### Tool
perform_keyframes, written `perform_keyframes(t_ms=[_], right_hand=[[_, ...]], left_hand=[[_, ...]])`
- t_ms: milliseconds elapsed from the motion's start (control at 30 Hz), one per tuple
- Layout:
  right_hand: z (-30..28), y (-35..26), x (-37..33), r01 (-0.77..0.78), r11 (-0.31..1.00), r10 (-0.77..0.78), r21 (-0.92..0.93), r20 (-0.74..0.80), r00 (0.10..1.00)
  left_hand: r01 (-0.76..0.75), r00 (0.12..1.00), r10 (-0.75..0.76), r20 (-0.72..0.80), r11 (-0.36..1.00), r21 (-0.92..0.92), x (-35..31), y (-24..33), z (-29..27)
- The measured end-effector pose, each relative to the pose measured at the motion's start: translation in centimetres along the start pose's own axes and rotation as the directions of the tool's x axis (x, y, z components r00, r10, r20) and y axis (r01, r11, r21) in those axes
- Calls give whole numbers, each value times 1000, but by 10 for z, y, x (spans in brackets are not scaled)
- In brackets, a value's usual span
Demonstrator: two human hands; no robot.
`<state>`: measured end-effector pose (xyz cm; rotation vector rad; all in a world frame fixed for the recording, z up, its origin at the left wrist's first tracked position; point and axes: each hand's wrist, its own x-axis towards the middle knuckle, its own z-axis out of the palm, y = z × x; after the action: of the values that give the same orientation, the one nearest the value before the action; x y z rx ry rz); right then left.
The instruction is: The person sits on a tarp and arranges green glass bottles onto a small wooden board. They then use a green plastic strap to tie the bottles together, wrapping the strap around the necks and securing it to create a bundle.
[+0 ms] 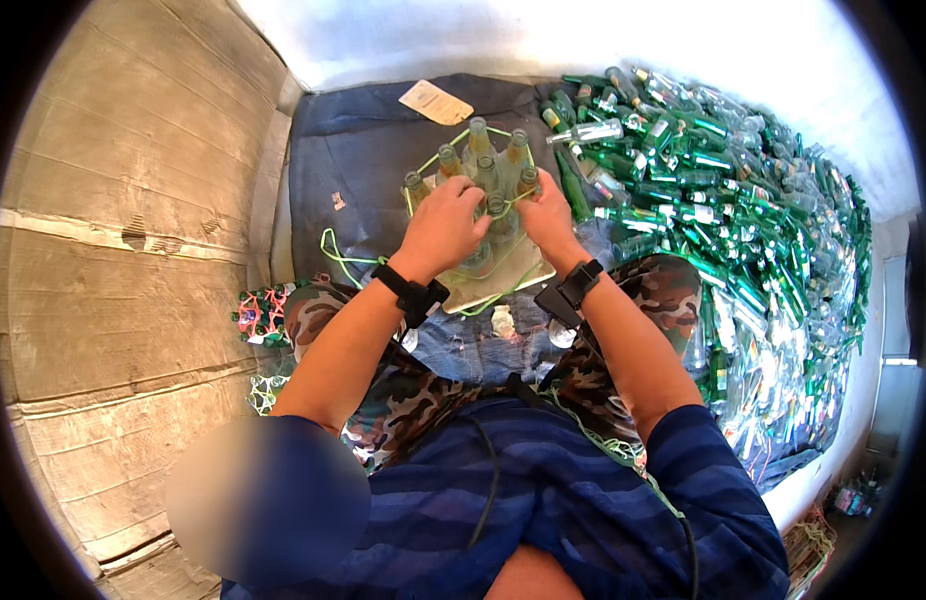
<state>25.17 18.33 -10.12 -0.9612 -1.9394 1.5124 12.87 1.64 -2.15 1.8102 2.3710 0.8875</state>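
Several clear glass bottles (479, 140) stand upright in a tight cluster in front of me, on a pale flat board (473, 290). A thin yellow-green string (433, 160) runs round the bottles near their necks. My left hand (445, 222) is at the cluster's near left side, its fingers bent in among the bottles; what they grip is hidden. At the right side, my right hand (549, 215) has its fingers closed by a bottle neck, pinching the string. Loose string (343, 255) trails on the dark sheet to the left.
A large heap of green and clear bottles (703, 190) fills the right side. Cardboard (133, 280) covers the left. Tied bottles (263, 312) stand by my left knee. A pale card (436, 102) lies beyond the cluster on the dark sheet (333, 130).
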Motion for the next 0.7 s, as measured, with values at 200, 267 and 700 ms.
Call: perform_keyframes(t_ms=[200,267,700], right_hand=[[-3,-10,-1,19,998,-19,-59,4,1000],[-5,-18,-3,1,996,1,-88,20,1000],[-17,-8,12,-50,999,47,11,174,984]], left_hand=[[-17,997,7,-79,992,-127,-2,8,-28],[42,980,-66,-189,991,-129,-2,1,-42],[502,820,-507,266,860,94,-35,-44,-53]])
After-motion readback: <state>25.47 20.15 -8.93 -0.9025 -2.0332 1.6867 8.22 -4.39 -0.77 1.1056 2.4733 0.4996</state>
